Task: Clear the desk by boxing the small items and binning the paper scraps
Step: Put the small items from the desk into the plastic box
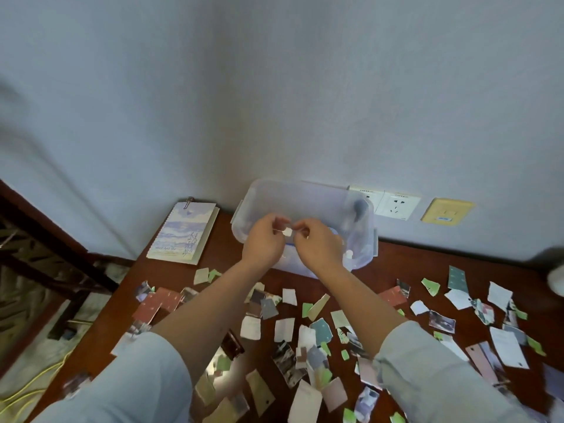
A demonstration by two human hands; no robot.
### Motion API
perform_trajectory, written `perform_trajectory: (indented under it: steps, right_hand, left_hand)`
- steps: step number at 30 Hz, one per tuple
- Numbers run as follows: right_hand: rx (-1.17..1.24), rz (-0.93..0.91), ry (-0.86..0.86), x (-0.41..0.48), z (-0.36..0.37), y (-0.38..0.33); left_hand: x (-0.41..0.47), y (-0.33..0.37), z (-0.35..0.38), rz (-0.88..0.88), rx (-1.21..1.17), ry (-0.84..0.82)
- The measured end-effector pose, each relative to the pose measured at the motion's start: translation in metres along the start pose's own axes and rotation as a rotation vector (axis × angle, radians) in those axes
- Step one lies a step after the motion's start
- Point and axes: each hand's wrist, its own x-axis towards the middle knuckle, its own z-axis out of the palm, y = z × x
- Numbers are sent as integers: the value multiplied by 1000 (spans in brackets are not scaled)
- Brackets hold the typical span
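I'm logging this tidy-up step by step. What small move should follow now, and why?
Probably let go so the white piece drops into the box. Left hand and right hand both pinch it just above the open box, so little else seems needed; many scraps wait on the desk.

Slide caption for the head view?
Over the box, the left hand and right hand pinch a white piece; scraps litter the desk.
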Motion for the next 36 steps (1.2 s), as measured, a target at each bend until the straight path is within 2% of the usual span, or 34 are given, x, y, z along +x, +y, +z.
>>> perform_trajectory:
  steps: [3, 5, 9, 20, 29, 36]
  right_hand:
    - [145, -24, 53, -40, 0, 0]
    - [176, -33, 30, -65, 0, 4]
    - [134, -1, -104, -110, 5, 18]
    - [96, 77, -272, -193, 33, 63]
    - [52, 73, -467, -244, 54, 91]
    - [-7, 119, -592, -269, 65, 110]
  left_hand:
    - [-47, -3, -4, -9, -65, 64]
    - [-75, -8, -4, -50, -119, 69]
    - [-121, -28, 2, -114, -164, 30]
    - [-224, -77, 19, -298, -154, -70]
    - [-285, -117, 39, -365, 17, -193]
    - [-314, -134, 59, -426, 395, -269]
